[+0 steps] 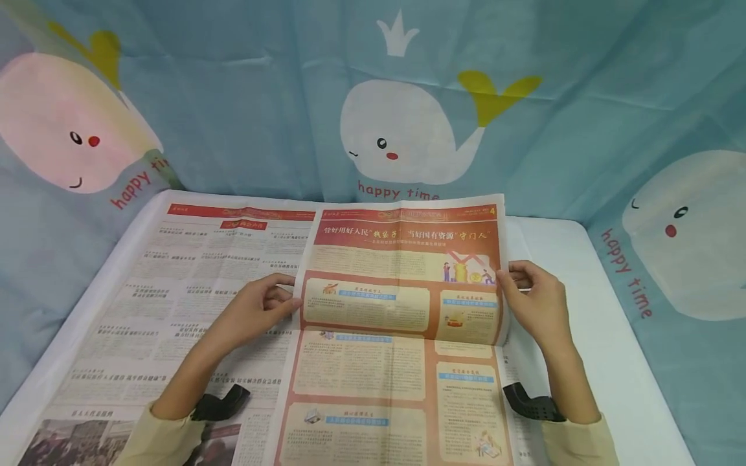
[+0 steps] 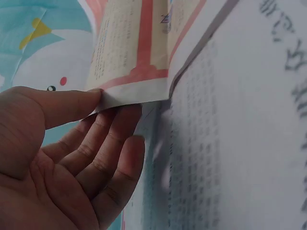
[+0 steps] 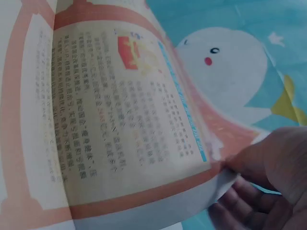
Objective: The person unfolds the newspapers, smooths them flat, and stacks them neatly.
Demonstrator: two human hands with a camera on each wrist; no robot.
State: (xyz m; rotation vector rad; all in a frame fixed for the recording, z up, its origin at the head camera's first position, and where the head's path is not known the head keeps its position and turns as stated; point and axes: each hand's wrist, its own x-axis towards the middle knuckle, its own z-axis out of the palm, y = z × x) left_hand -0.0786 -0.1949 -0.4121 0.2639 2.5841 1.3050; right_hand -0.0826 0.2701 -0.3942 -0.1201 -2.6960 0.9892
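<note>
A newspaper page point(image 1: 373, 369) printed in orange and cream lies in front of me, its upper part raised and bent along a crosswise crease. My left hand point(image 1: 262, 310) pinches the raised part's left edge, thumb on the printed face and fingers behind, as the left wrist view also shows. On the opposite edge, my right hand point(image 1: 536, 301) pinches the paper between thumb and fingers; the right wrist view shows that margin curving up to the right hand point(image 3: 264, 182). Another newspaper page point(image 1: 192, 291), black print with a red header, lies flat to the left.
A white table point(image 1: 588, 336) lies under the newspaper. Blue fabric point(image 1: 256, 84) with whale pictures hangs behind it and along both sides. Black wrist mounts point(image 1: 533, 401) sit on both forearms, close above the paper.
</note>
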